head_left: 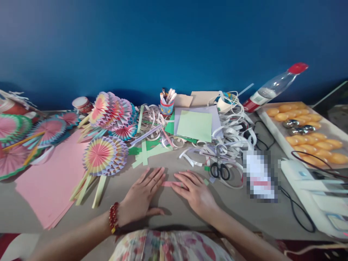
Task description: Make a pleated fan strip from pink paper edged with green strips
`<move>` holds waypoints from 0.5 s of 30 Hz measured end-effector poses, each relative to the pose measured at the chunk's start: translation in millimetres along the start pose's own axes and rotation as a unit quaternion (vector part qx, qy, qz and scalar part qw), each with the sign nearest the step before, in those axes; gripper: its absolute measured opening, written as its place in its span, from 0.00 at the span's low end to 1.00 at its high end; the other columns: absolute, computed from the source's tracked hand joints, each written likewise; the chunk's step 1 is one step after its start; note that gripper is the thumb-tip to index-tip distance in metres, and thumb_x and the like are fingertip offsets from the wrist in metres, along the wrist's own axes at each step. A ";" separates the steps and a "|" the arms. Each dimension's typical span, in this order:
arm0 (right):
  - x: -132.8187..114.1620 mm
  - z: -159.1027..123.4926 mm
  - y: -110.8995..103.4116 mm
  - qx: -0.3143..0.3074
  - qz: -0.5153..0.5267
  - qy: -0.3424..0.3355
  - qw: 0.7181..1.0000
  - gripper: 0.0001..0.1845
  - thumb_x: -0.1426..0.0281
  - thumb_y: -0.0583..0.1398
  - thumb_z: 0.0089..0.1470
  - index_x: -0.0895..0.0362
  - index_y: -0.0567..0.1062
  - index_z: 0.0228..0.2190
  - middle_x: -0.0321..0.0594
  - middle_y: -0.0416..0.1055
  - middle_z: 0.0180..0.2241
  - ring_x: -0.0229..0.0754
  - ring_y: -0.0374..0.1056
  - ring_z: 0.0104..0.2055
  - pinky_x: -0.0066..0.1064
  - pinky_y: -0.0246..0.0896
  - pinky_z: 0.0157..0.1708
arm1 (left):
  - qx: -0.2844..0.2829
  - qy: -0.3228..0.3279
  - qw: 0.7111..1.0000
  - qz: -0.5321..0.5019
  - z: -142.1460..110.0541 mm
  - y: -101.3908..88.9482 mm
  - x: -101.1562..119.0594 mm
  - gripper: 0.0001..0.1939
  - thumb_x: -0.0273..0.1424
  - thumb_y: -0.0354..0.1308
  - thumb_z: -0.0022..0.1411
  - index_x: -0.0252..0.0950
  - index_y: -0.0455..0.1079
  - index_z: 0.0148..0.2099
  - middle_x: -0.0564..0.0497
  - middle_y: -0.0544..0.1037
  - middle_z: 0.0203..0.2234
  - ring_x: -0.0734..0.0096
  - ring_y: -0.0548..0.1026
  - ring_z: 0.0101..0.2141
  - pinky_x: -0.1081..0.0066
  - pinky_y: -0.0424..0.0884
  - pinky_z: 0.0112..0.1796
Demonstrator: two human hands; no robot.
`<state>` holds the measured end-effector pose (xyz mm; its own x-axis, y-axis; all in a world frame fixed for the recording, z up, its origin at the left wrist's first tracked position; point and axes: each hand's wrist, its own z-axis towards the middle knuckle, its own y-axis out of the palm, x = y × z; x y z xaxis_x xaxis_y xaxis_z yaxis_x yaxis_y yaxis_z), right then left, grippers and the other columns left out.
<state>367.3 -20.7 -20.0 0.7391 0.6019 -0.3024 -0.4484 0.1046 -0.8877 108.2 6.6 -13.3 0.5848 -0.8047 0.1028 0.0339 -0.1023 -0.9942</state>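
On the grey table, a narrow pink paper strip lies crosswise between my two hands. My left hand rests flat with its fingers stretched out, and the strip's left end meets its fingertips. Over the right part of the strip lies my right hand, fingers extended and thumb along the paper; it hides that end. A bit of pale green paper shows just beyond its fingers. Black-handled scissors lie a little farther to the right. To the left, a folded paper rosette fan rests near my left hand.
More paper fans and pink sheets cover the left side. At the back stand a pen cup, green paper and curled white scraps. A bottle, a tray and a white device occupy the right.
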 end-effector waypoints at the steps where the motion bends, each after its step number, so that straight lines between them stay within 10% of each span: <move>1: 0.1 0.1 0.0 0.000 -0.002 0.002 1.000 0.14 0.71 0.59 0.62 0.45 0.78 0.47 0.37 0.73 0.52 0.44 0.66 0.54 0.43 0.61 0.56 | -0.001 0.004 1.000 -0.005 -0.3 -0.4 -0.7 0.54 0.65 0.41 0.59 0.29 0.41 0.72 0.38 0.47 0.69 0.52 0.47 0.68 0.53 0.38 0.65; 7: 0.4 0.1 2.0 0.008 -0.002 0.003 1.000 0.13 0.69 0.59 0.63 0.45 0.77 0.48 0.38 0.74 0.51 0.44 0.67 0.53 0.42 0.62 0.56 | 0.009 -0.009 0.999 0.047 4.1 -13.2 13.6 0.52 0.64 0.39 0.61 0.29 0.43 0.72 0.38 0.49 0.69 0.48 0.41 0.69 0.44 0.34 0.64; 15: 0.3 0.8 1.4 0.006 0.012 0.021 1.000 0.11 0.70 0.60 0.61 0.47 0.79 0.45 0.39 0.74 0.51 0.45 0.67 0.53 0.43 0.62 0.57 | 0.010 0.069 0.997 0.015 14.5 -1.0 20.5 0.55 0.66 0.35 0.60 0.26 0.39 0.72 0.37 0.47 0.69 0.55 0.43 0.68 0.55 0.35 0.66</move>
<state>366.4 -19.7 -21.1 0.7482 0.5703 -0.3390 -0.4724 0.0991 -0.8758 131.9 -1.2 -10.6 0.4692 -0.8800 0.0745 0.0343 -0.0662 -0.9972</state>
